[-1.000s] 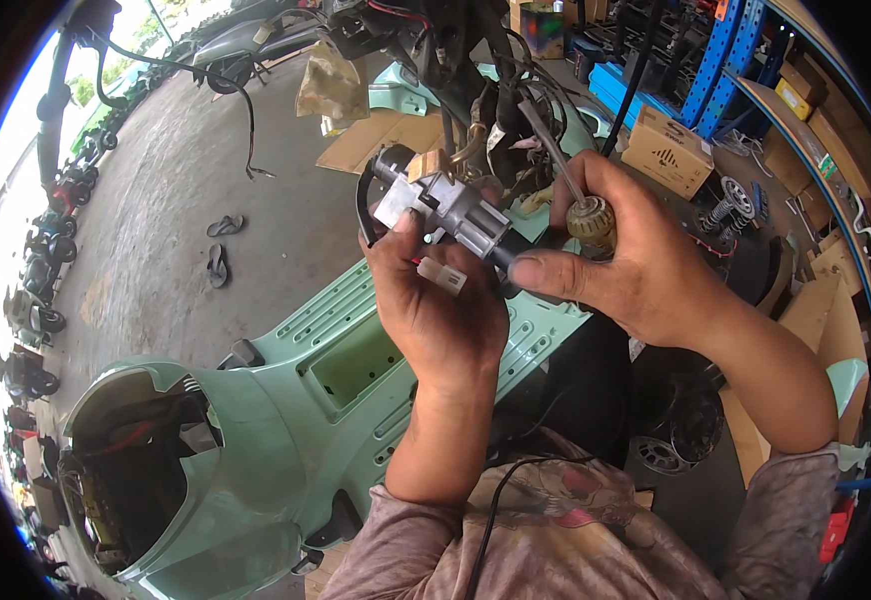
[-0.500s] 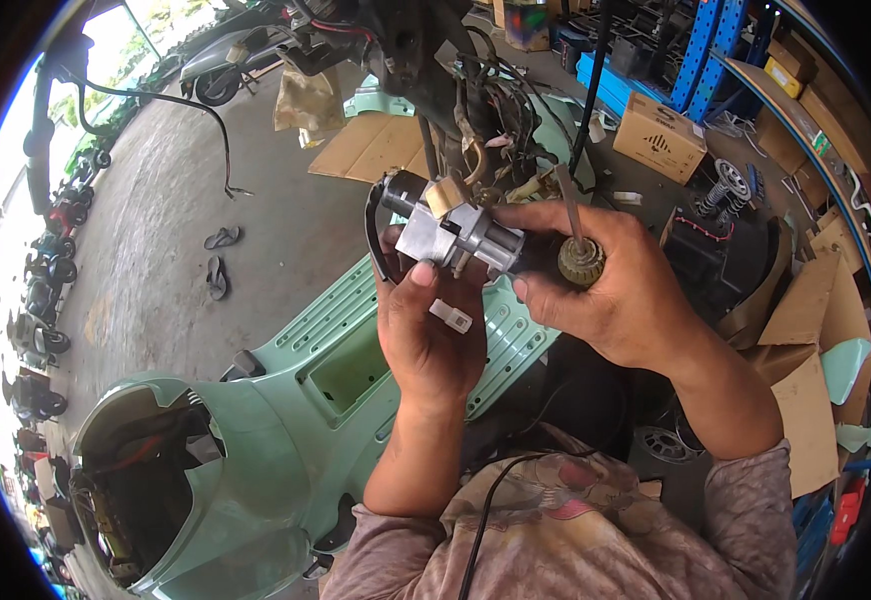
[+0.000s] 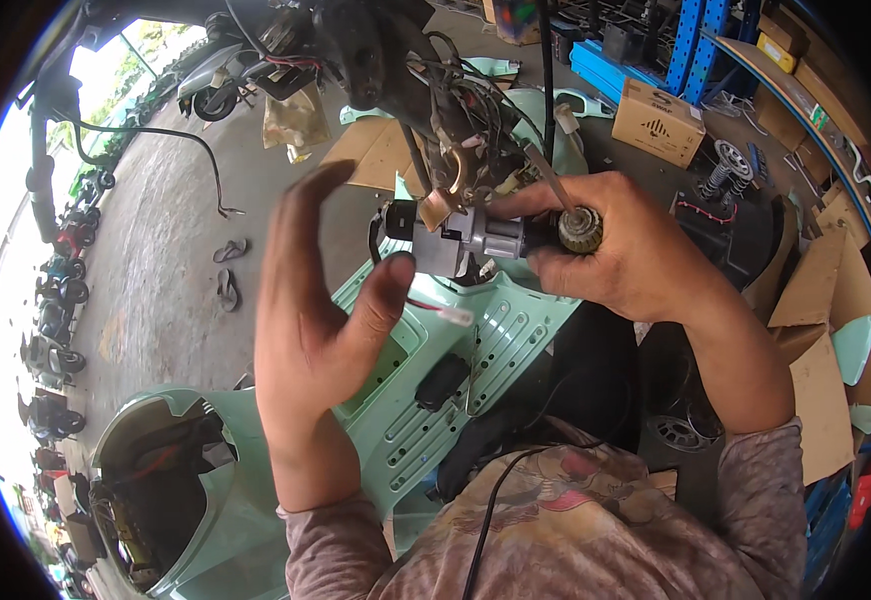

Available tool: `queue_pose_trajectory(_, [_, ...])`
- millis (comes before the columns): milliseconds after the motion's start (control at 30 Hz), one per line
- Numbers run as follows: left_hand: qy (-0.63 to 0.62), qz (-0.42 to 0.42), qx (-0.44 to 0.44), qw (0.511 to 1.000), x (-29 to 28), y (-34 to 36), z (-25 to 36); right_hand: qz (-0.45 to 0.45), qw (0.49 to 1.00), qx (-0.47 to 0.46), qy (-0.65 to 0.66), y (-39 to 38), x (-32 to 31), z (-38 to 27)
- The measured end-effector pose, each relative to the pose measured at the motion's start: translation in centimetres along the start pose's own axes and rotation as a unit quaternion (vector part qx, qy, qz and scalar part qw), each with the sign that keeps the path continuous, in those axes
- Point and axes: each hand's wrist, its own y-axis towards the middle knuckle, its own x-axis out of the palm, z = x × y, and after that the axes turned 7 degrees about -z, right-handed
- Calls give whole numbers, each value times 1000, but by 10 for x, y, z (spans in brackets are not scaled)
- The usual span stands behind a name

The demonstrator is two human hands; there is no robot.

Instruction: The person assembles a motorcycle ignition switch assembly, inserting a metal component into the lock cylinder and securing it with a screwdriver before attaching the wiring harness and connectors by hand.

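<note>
My right hand point(image 3: 631, 255) grips a silver metal cylinder with black ends, which looks like an ignition lock point(image 3: 443, 250). The same hand holds a screwdriver point(image 3: 581, 230), its ribbed handle toward me and its shaft slanting up to the left. From the lock's left end a black-sleeved cable loops down to thin wires and a white plug point(image 3: 456, 316), which hangs below it. My left hand point(image 3: 301, 335) is open beside the lock, fingers raised and spread. Its thumb tip is close to the lock's lower left; whether it touches, I cannot tell.
Below lies a mint-green scooter body point(image 3: 426, 430) with a footboard. A stripped front frame with loose wiring point(image 3: 456, 110) stands just beyond my hands. Flip-flops point(image 3: 228, 288) lie on the floor at left. At right are a cardboard box point(image 3: 658, 122), a spring shock absorber point(image 3: 728, 172) and shelving.
My left hand has let go of the lock and moved left, its fingers opening. The lock has turned more level in my right hand, and the plug dangles lower.
</note>
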Motion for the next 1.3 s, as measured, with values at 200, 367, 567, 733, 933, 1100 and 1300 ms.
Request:
queue_pose_trajectory(200, [-224,-103,-4,969,27,19,-22,-2,999,-37,17,2,4,12])
queue_pose_trajectory(367, [-264,-81,-31,961,40,32,-24,18,997,-38,-63,-4,0,5])
queue_pose_trajectory(567, [-297,-16,-25,955,60,37,-17,67,989,-82,-104,-12,6,3])
queue_pose_trajectory(733, [-330,-22,11,944,67,40,-27,105,985,-105,-88,-17,12,4])
queue_pose_trajectory(933, [-361,1,20,933,71,37,-26,104,984,-134,-54,-18,14,9])
queue_pose_trajectory(1100, [-328,-24,46,943,65,37,-33,95,994,-46,19,-7,1,5])
queue_pose_trajectory(1300, [-318,-25,31,947,60,41,-32,9,998,-5,-69,25,-19,0])
